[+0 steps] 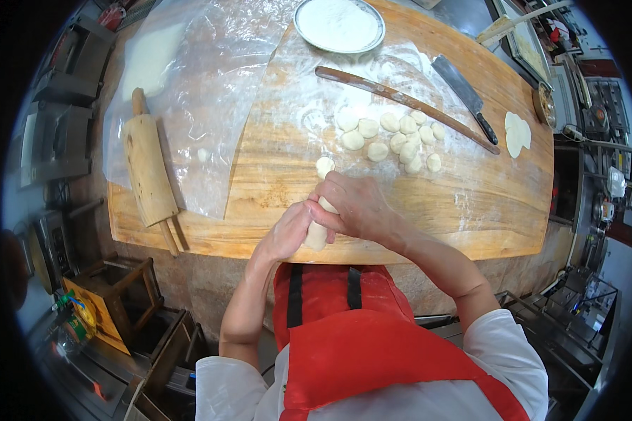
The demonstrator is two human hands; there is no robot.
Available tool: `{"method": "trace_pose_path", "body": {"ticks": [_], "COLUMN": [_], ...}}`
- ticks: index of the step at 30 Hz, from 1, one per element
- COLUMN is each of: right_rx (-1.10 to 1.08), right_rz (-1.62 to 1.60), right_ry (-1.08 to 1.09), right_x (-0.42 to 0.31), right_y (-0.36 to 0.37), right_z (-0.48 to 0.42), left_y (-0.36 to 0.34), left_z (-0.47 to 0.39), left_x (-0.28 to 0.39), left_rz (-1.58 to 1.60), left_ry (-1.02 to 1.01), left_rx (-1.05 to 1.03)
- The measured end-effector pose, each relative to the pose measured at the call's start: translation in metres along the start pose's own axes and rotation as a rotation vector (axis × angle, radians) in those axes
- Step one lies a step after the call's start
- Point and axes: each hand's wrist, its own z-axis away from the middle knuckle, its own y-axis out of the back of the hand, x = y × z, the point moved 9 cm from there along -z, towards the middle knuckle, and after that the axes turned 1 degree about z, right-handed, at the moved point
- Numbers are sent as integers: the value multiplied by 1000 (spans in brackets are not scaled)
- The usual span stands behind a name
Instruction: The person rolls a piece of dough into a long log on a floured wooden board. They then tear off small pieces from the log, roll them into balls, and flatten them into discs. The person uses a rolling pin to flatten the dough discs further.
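Observation:
Both of my hands meet near the front edge of a floured wooden table (274, 231). My left hand (290, 229) is closed around a roll of pale dough (316, 236), whose lower end sticks out towards me. My right hand (354, 202) grips the roll's upper end, fingers bent over it. Just beyond my fingers lies a round dough piece (325, 167). Several flattened dough pieces (377, 152) are grouped farther off to the right, some touching or overlapping. A thin wooden rolling pin (405, 100) lies slanted behind them.
A cleaver (461, 87) and flat dough wrappers (516, 134) lie at the right. At the back stands a plate of flour (339, 26). A thick rolling pin (150, 168) rests at the left, partly over plastic sheeting (205, 105) that covers a dough slab (152, 60).

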Motion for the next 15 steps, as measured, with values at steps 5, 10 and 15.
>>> {"method": "trace_pose_path", "body": {"ticks": [5, 10, 15], "right_rx": [23, -62, -7], "right_rz": [17, -52, 62], "right_ry": [21, -87, -542], "right_x": [-2, 3, 144], "right_y": [-5, -13, -52], "right_z": [1, 0, 9], "left_y": [-2, 5, -15], "left_z": [7, 13, 38], "left_x": [12, 22, 99], "left_rz": [40, -242, 346], "left_ry": [-1, -113, -503], "left_rx": [39, 118, 1]}}
